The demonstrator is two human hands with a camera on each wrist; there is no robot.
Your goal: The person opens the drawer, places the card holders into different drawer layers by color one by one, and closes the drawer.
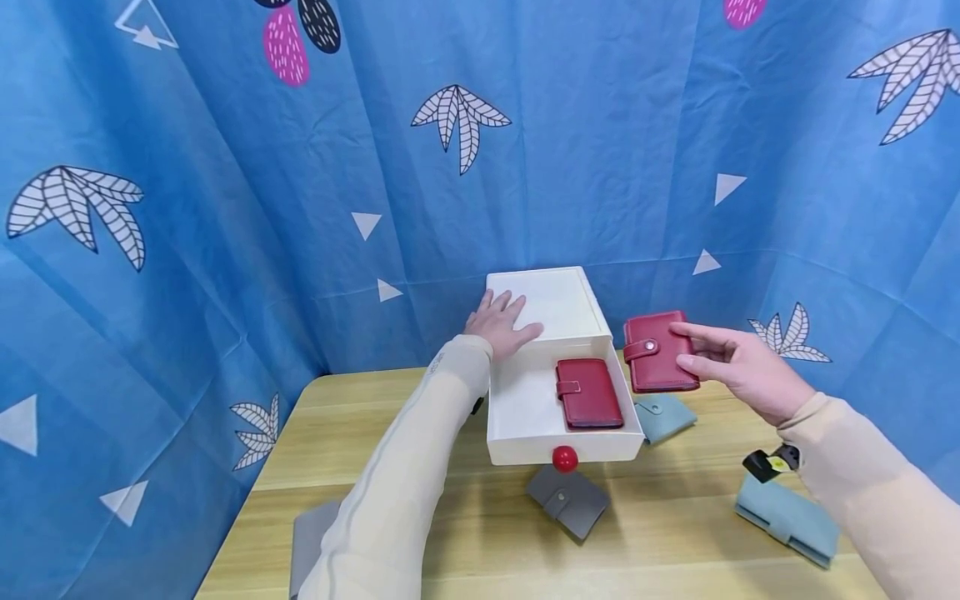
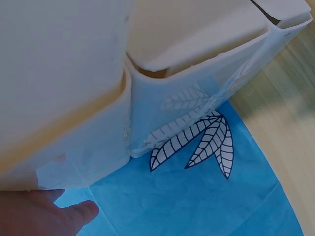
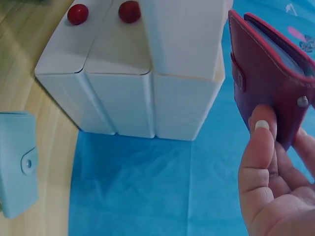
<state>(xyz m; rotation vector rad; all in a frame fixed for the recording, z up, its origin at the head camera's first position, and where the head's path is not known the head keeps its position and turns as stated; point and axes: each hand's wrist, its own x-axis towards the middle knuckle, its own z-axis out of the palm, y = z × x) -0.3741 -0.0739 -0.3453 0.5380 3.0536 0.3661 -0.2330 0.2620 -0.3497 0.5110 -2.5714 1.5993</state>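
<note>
My right hand [image 1: 757, 367] pinches a red snap-strap wallet [image 1: 660, 354] between thumb and fingers, holding it up beside the white drawer unit [image 1: 551, 300]. In the right wrist view the thumb presses one cover of that wallet [image 3: 266, 78], whose inner leaves show at the edge. With fingers spread, my left hand [image 1: 502, 323] rests on top of the drawer unit near its left edge. The top drawer [image 1: 521, 408] is pulled out, and a second red wallet [image 1: 590, 393] lies inside it, toward the right. On the drawer's front is a red knob [image 1: 565, 458].
Below the drawer, a grey wallet [image 1: 570, 502] lies on the wooden table [image 1: 480, 558]. A light blue wallet [image 1: 663, 417] sits right of the unit, another light blue wallet [image 1: 787, 518] farther right. A grey item [image 1: 309, 537] is partly behind the left sleeve. A blue curtain [image 1: 600, 167] hangs behind.
</note>
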